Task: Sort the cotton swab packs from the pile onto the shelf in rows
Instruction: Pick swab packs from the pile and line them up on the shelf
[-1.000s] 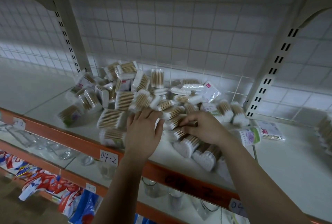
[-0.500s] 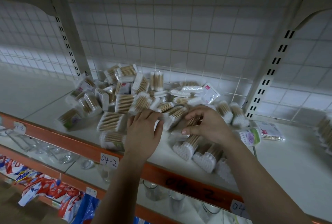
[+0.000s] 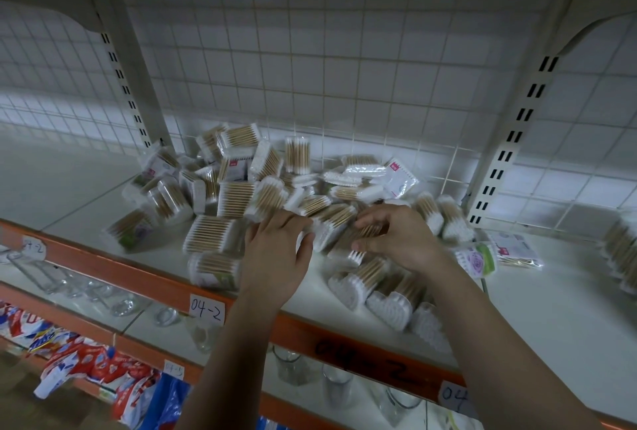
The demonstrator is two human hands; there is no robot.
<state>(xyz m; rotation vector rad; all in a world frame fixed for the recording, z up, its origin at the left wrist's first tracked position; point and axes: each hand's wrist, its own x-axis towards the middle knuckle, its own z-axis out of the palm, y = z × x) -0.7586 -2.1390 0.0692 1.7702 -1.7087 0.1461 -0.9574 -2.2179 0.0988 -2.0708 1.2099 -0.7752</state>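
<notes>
Your left hand (image 3: 275,254) lies flat, fingers straight, on the near edge of the pile of cotton swab packs (image 3: 238,188) at the centre of the frame. Just right of it, your right hand (image 3: 403,240) pinches one cotton swab pack (image 3: 367,233) between thumb and curled fingers. Below it, a short row of packs (image 3: 379,295) stands near the front of the white shelf (image 3: 551,309).

A white tag (image 3: 206,312) on the orange rail (image 3: 103,267) of the shelf (image 3: 551,309) is reading "04-2". A left tag (image 3: 33,247) on this rail is also showing "04-2". Black handwriting (image 3: 365,359) on the rail is reading "04-2". A right tag (image 3: 455,394) is showing "04", the rest being hidden. A lower tag (image 3: 174,368) is staying too blurred to read.
</notes>
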